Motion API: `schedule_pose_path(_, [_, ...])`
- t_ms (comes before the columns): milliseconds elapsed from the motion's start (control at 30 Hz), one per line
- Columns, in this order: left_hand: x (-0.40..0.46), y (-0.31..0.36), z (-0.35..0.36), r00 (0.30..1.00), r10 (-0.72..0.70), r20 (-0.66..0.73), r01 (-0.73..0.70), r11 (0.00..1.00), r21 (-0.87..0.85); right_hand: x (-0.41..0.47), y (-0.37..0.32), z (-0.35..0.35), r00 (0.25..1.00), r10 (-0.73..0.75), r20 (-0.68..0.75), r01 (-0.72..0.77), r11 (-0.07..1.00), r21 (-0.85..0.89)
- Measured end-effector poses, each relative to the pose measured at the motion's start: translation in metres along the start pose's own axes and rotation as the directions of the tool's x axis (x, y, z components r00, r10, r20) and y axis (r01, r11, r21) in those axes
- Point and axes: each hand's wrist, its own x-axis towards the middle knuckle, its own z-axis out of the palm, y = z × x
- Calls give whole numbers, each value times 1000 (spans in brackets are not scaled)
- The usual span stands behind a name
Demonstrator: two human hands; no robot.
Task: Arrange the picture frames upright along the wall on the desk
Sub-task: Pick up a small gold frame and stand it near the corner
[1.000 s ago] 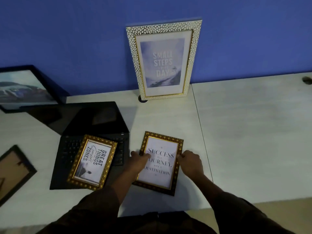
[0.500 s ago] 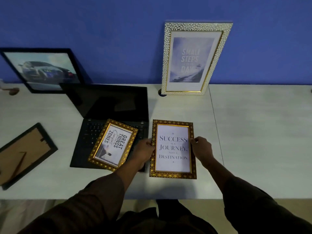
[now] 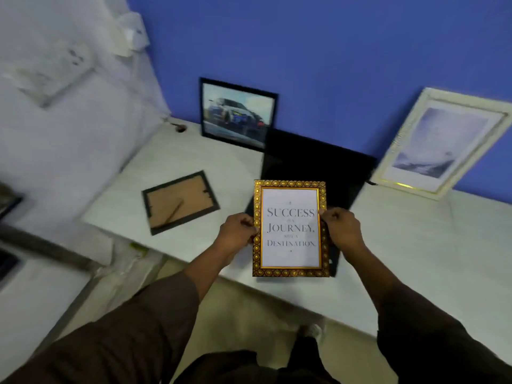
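Observation:
I hold a gold-patterned "Success is a journey" frame (image 3: 290,228) up off the white desk (image 3: 415,245), facing me. My left hand (image 3: 238,230) grips its left edge and my right hand (image 3: 342,230) grips its right edge. A black frame with a car picture (image 3: 237,113) leans upright against the blue wall at the back left. A white-and-gold frame (image 3: 440,142) leans on the wall at the right. A black frame (image 3: 180,202) lies face down on the desk's left part, its brown backing up. The second small gold frame is hidden.
An open black laptop (image 3: 313,162) sits behind the held frame, between the two leaning frames. A white side wall with a socket plate (image 3: 55,70) bounds the desk on the left. The desk's front edge runs below my hands, with floor beneath.
I have lifted the "Success" frame off the desk and hold it up in both hands. My view has swung left, so the car frame and the side wall now show more.

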Motion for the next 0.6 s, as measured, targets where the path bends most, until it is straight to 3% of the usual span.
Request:
schedule_pose_path(133, [-22,-3,-92,990,57,-130,-66,995,-73,-6,-82,58,984,-160,73,158,987,27])
schedule_pose_path(267, [-31,-4,-154,966,63,-252,-88,992,-90,-3,-145,96,966,-230,121,224,973,58])
schedule_pose_path(600, [-9,6,-260,871,47,-489,-103,991,-90,37,-265,180,886,-402,231,387,916,109])
